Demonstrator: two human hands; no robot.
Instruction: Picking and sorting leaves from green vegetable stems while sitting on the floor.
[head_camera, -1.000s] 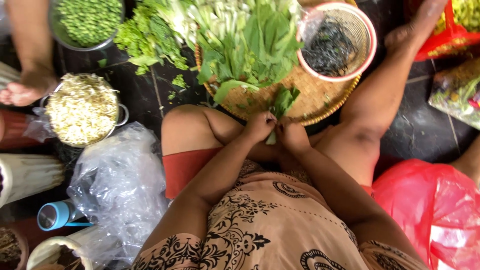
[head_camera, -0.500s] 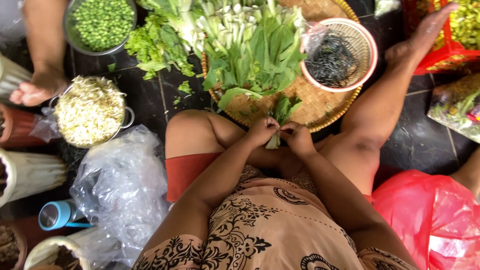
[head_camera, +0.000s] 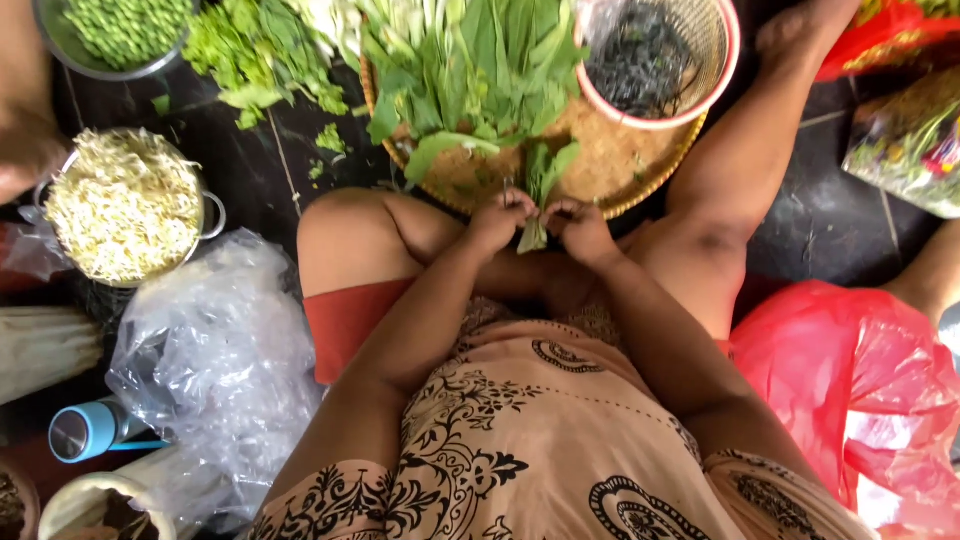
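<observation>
The green peas bowl (head_camera: 120, 35) is cut off by the top edge.

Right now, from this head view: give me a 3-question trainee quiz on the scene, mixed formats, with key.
1. True or false: both the left hand and the right hand touch the leafy green sprig.
2. Multiple choice: what fills the metal pot on the person's left? A) bean sprouts B) red chillies C) eggs
3. Fill in: the pile of leafy greens lies on a round woven ____.

Key:
1. True; both hands pinch it in front of the knees.
2. A; pale bean sprouts.
3. Tray; the pink-rimmed basket of dark strands also sits on it.
</observation>
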